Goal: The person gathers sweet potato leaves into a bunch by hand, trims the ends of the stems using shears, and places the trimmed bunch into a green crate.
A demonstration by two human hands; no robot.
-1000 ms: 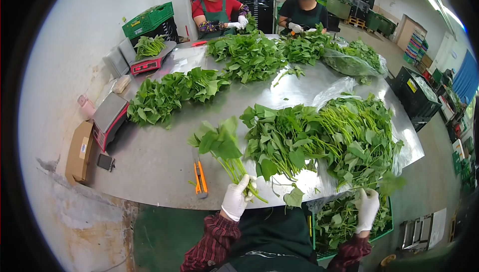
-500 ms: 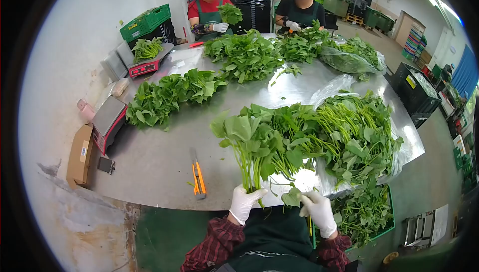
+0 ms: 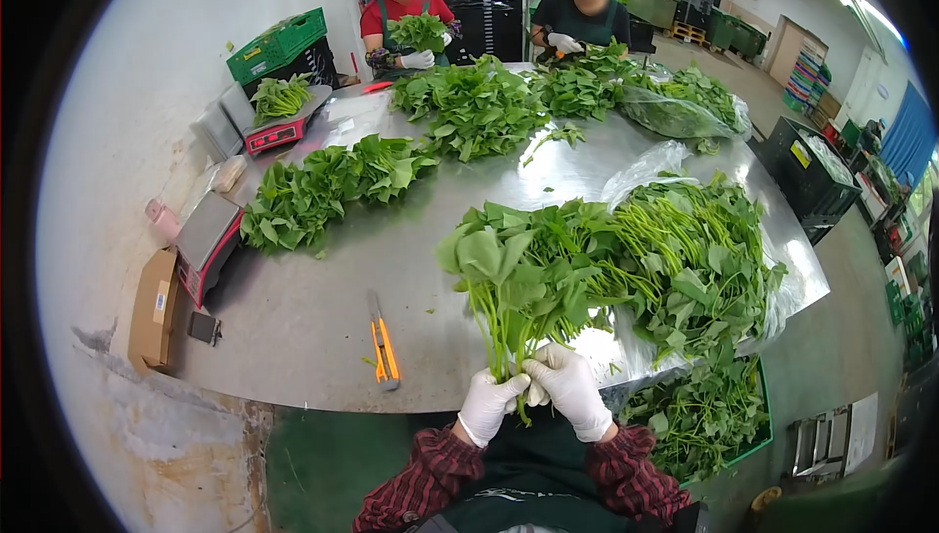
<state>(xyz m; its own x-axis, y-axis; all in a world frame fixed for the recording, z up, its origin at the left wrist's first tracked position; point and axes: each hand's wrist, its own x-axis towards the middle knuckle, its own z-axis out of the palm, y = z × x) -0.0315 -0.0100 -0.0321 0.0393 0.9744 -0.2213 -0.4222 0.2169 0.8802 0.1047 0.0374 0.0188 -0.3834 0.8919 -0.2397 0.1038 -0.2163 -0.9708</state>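
Observation:
My left hand (image 3: 489, 406), in a white glove, is closed round the lower stems of a bunch of leafy greens (image 3: 499, 284). The bunch stands roughly upright, with its leaves above the hand at the table's near edge. Against the same stems my right hand (image 3: 572, 391), also gloved, is closed with its fingertips pinching near the left thumb. Part of the stems is hidden behind the fingers. Just right of the bunch lies a large heap of greens (image 3: 690, 259) on clear plastic. An orange utility knife (image 3: 384, 347) rests on the metal table (image 3: 333, 323) to the left.
Below the table's right edge stands a green crate (image 3: 768, 416) with more greens. Two scales, one red-sided (image 3: 210, 240), are along the left wall beside a cardboard box (image 3: 155, 308). Across the table two co-workers handle greens near other piles (image 3: 479, 108).
My right hand has moved left and now meets my left hand at the stems; before, it held a leaf apart from the bunch. The bunch has shifted slightly right.

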